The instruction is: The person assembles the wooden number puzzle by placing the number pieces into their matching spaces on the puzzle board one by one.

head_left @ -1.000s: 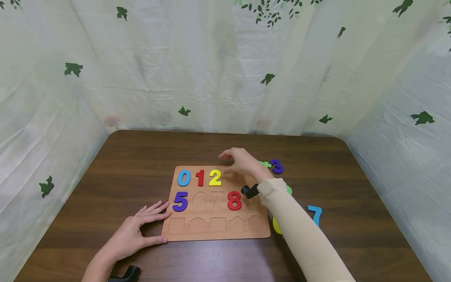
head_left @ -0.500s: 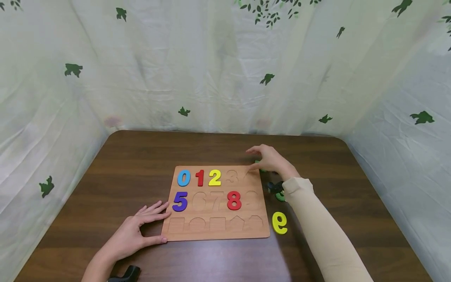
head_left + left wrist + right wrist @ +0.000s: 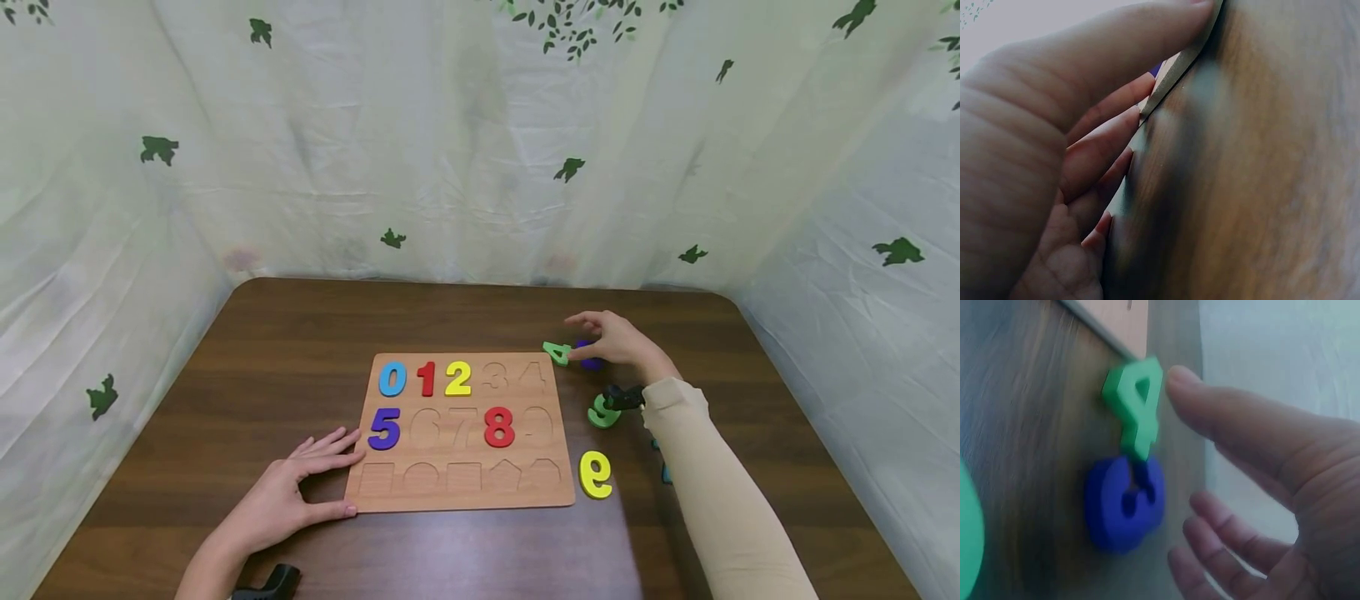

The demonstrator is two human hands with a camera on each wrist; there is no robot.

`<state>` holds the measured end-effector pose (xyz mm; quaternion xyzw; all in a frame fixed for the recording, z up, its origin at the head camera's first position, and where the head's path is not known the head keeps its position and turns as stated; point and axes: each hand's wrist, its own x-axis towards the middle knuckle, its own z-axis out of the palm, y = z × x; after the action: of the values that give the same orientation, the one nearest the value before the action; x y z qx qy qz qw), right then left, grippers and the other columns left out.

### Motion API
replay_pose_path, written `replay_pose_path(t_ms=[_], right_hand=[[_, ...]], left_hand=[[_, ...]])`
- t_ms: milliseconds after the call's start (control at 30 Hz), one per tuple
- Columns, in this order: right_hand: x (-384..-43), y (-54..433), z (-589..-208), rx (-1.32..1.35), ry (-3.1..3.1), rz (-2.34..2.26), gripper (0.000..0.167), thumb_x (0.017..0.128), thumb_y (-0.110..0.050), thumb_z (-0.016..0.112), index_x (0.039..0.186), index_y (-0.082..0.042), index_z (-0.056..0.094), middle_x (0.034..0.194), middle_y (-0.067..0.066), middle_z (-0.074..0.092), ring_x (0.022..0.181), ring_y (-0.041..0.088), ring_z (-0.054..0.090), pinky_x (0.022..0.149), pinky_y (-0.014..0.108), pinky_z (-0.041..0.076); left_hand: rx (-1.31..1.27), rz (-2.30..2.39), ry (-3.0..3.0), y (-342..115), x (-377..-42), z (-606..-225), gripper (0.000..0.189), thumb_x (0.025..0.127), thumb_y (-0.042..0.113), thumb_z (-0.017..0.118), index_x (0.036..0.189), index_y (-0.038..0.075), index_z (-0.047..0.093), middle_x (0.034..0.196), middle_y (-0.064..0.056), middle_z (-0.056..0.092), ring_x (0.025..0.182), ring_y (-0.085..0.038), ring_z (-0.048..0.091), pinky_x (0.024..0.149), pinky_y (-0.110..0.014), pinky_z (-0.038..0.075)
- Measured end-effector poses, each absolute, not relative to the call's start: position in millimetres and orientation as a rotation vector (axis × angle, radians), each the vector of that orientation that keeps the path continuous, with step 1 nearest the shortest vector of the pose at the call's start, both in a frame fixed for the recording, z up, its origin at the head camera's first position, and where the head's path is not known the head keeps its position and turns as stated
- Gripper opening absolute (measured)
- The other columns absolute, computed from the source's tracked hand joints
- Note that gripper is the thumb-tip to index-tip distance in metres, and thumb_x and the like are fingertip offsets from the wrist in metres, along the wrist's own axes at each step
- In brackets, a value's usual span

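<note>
A wooden number board (image 3: 465, 487) lies on the table, with 0, 1, 2, 5 and 8 in its outlines. My left hand (image 3: 281, 496) touches the board's left edge with spread fingers and thumb. Beyond the board's far right corner, my right hand (image 3: 618, 342) hovers with fingers apart, holding nothing. Below it are the green number 4 (image 3: 557, 353) and the purple number 3 (image 3: 585, 363), partly hidden in the head view. In the right wrist view the thumb is close to the green 4 (image 3: 1135, 406), and the purple 3 (image 3: 1119, 512) touches it.
Right of the board lie a green curved numeral (image 3: 602, 414), partly covered by the wrist camera, and a yellow numeral (image 3: 596, 475). A blue 7 (image 3: 666, 473) is mostly hidden by the right sleeve (image 3: 720, 475). Pale curtains (image 3: 465, 167) surround the table.
My right hand has moved right from over the board's top row to above the purple 3 and green 4. The left hand has stayed at the board's edge.
</note>
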<state>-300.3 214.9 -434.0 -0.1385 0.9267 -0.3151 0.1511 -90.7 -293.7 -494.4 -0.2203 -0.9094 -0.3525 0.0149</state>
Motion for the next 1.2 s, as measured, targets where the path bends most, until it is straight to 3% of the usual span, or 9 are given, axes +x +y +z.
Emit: replay_pose_path(t_ms=[367, 767, 1200], right_hand=[[-299, 241, -446, -0.401, 2.603, -1.01, 0.07, 0.097, -0.022, 0.083, 0.157, -0.004, 0.052, 0.15, 0.03, 0.056, 0.137, 0.048, 0.055, 0.12, 0.066, 0.044], [-296, 252, -459, -0.457, 2.544, -1.092, 0.071, 0.094, -0.019, 0.085, 0.155, 0.0, 0.054, 0.134, 0.024, 0.063, 0.119, 0.036, 0.059, 0.105, 0.046, 0.051], [-296, 255, -464, -0.405, 2.537, -1.059, 0.072, 0.093, -0.015, 0.085, 0.157, -0.005, 0.053, 0.139, 0.023, 0.06, 0.126, 0.038, 0.056, 0.114, 0.057, 0.049]], left_hand=[[-0.714, -1.083, -2.807, -294, -91, -496, 0.065, 0.082, 0.049, 0.09, 0.141, 0.027, 0.073, 0.158, -0.006, 0.061, 0.151, 0.021, 0.026, 0.121, 0.003, 0.01], [-0.702, -1.087, -2.811, -294, -91, -496, 0.064, 0.082, 0.05, 0.09, 0.141, 0.027, 0.073, 0.157, -0.006, 0.062, 0.15, 0.023, 0.026, 0.121, 0.003, 0.01], [-0.688, -1.09, -2.823, -292, -91, -496, 0.064, 0.083, 0.05, 0.091, 0.141, 0.028, 0.073, 0.157, -0.004, 0.062, 0.15, 0.024, 0.025, 0.12, 0.004, 0.01]])
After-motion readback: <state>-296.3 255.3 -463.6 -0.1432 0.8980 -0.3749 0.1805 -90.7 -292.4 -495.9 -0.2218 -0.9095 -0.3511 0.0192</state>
